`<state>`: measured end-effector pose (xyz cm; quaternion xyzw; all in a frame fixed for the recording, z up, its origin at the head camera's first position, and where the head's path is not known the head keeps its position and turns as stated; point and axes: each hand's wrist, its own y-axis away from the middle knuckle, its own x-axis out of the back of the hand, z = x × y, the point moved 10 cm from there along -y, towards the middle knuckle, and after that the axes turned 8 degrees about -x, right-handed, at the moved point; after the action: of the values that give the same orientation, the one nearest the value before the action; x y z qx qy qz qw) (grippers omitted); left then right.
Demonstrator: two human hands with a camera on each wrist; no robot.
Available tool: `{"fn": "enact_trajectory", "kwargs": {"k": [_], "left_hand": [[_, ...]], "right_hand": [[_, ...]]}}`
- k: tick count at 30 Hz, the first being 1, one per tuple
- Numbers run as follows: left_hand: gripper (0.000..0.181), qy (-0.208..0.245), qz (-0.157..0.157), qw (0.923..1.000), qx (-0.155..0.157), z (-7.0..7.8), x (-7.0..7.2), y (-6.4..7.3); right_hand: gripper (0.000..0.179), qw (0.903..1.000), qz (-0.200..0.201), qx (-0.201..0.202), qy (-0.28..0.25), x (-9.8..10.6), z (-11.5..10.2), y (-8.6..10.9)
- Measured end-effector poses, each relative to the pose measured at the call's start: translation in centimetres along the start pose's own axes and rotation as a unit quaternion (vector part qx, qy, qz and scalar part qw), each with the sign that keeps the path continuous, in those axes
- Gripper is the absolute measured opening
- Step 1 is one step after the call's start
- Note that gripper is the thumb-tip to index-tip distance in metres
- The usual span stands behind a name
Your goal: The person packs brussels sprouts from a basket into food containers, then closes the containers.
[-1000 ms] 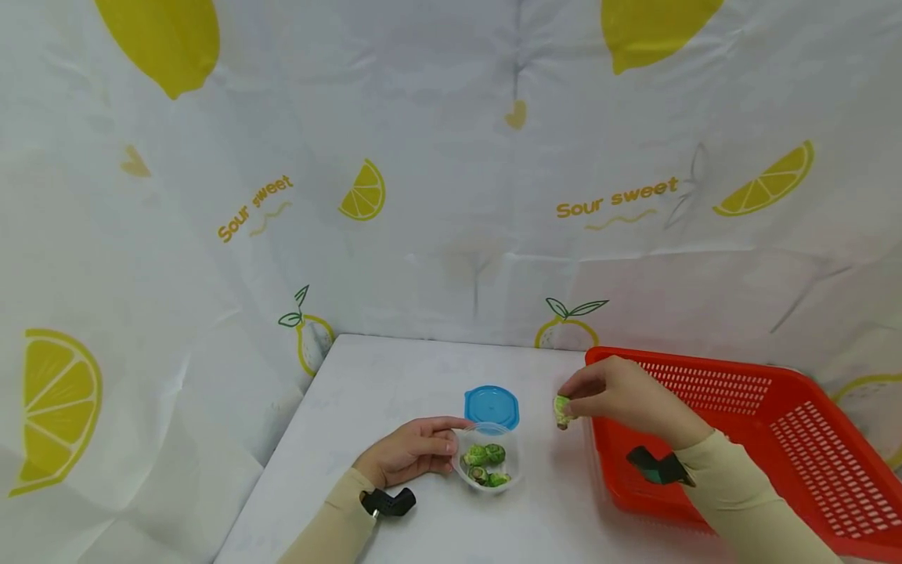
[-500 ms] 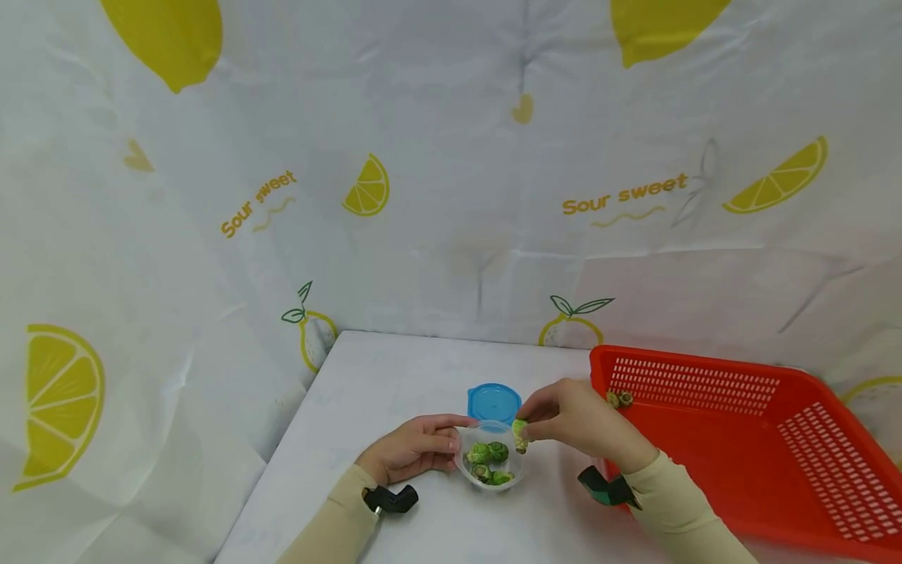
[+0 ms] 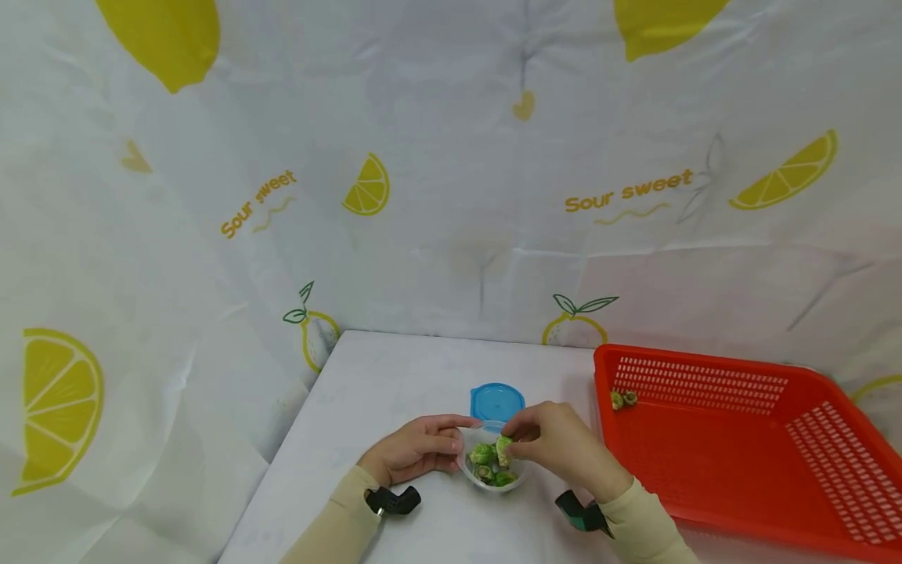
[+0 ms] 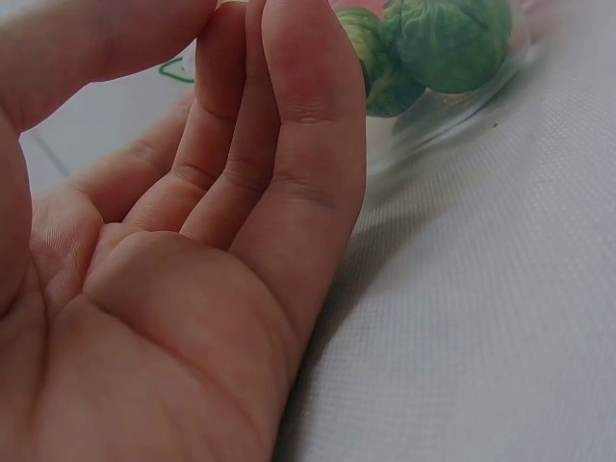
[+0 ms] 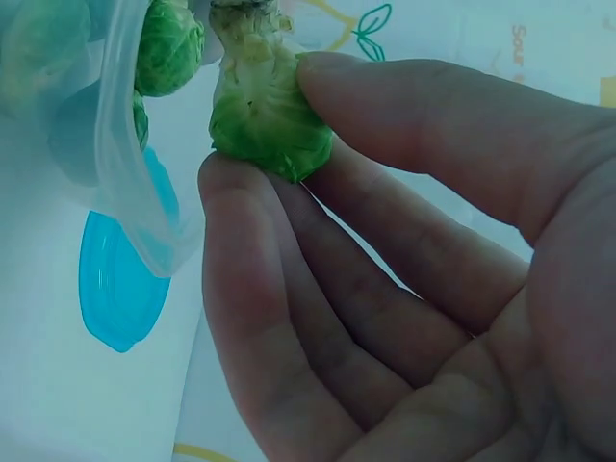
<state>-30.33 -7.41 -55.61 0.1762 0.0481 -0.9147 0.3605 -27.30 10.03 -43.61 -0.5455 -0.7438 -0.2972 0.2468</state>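
Note:
In the head view my left hand (image 3: 416, 452) holds the left side of a small clear plastic container (image 3: 522, 473) on the white table. Several green Brussels sprouts (image 3: 482, 453) lie in it. My right hand (image 3: 564, 444) pinches another Brussels sprout (image 5: 265, 115) between thumb and fingertips, over the container's right rim. Its cut stem points away from the palm in the right wrist view. Seen from the left wrist, bent fingers (image 4: 313, 144) lie against the container's wall; the rim there is mostly out of sight. A blue lid (image 3: 497, 401) lies just behind the container.
A red perforated basket (image 3: 719, 478) stands on the right, with a couple of Brussels sprouts (image 3: 623, 399) in its far left corner. A white, lemon-printed sheet (image 3: 451, 204) hangs behind and to the left of the table (image 3: 395, 376).
My right hand has moved left from the basket's edge to above the container, carrying the Brussels sprout. The left hand has kept its place on the container.

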Motion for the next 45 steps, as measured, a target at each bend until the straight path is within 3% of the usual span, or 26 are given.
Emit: {"fn": "enact_trajectory", "kwargs": {"k": [7, 15, 45], "left_hand": [[0.062, -0.004, -0.007, 1.0, 0.002, -0.13, -0.34, -0.26], [0.06, -0.008, 0.01, 0.9999, 0.007, -0.23, 0.27, -0.11], [0.066, -0.003, -0.001, 1.0, 0.003, 0.01, -0.03, 0.01]], "right_hand": [[0.016, 0.9998, 0.003, -0.017, -0.008, -0.56, 0.69, 0.19], [0.017, 1.0, -0.001, -0.005, -0.009, -0.75, 0.58, 0.04], [0.015, 0.9994, 0.027, -0.015, 0.017, -0.01, 0.26, 0.66]]}}
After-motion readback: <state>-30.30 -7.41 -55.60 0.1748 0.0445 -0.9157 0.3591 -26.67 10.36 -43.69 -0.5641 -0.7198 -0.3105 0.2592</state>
